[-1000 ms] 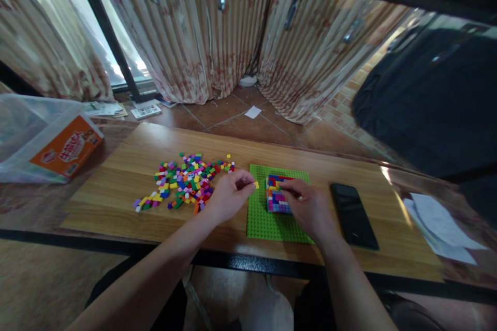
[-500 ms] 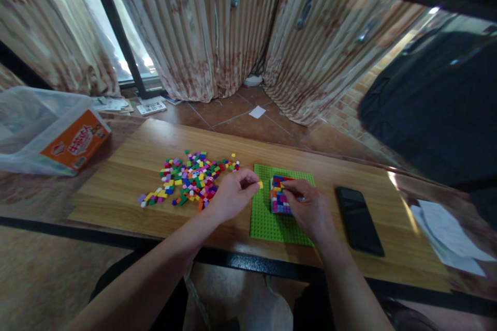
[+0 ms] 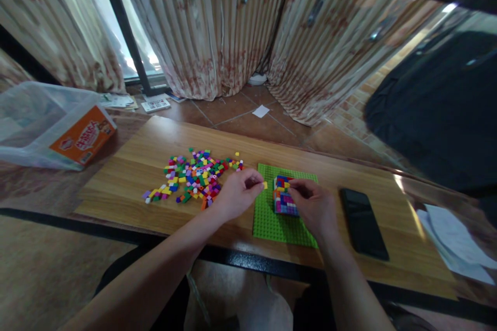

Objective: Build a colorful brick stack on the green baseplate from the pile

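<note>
My left hand (image 3: 241, 194) pinches a small yellow toy brick (image 3: 265, 185) between thumb and fingertips, over the left edge of the green baseplate (image 3: 266, 225). On that plate sits a low block of multicoloured bricks (image 3: 285, 204), with red, blue, orange, yellow and purple showing. My right hand (image 3: 313, 204) is closed in a pinch at the block's top, its fingertips at another yellow brick (image 3: 286, 185) there. The hand covers the block's right side. A loose pile of small coloured bricks (image 3: 200, 176) lies left of the plate.
A black phone (image 3: 364, 223) lies right of the plate, with white papers (image 3: 456, 240) beyond it. A clear plastic bin (image 3: 42, 129) with an orange label stands at the far left. The wooden board (image 3: 128, 165) ends at a dark front edge. Curtains hang behind.
The view has shifted slightly, so everything sits a little further right. My left hand still holds its yellow brick. My right fingertips stay at the block, with only a slight change in pose.
</note>
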`<act>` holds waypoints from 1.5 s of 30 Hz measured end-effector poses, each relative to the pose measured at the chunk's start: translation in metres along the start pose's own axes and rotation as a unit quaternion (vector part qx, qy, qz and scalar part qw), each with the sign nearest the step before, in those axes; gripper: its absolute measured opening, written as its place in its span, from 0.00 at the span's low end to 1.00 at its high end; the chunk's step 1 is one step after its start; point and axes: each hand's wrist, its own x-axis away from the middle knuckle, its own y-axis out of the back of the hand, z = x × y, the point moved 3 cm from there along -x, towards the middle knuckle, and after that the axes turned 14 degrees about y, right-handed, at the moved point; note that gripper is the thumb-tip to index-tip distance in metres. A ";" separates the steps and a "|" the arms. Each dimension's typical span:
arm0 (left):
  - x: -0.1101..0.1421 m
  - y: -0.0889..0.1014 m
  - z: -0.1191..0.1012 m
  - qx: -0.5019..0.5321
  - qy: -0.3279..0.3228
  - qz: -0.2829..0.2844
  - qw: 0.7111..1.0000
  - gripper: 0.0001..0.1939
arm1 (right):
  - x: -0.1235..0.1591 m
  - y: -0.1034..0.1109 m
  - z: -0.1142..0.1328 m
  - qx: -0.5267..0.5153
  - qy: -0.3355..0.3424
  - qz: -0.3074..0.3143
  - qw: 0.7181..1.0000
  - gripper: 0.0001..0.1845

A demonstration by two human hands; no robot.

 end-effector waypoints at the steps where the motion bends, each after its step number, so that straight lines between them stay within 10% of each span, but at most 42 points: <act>1: 0.000 0.000 0.001 0.001 -0.001 0.000 1.000 0.03 | 0.000 0.000 -0.001 -0.004 -0.005 0.000 1.000 0.10; 45: 0.000 -0.008 0.006 0.039 0.003 0.024 0.999 0.03 | -0.001 -0.002 0.004 -0.024 -0.008 -0.028 0.999 0.09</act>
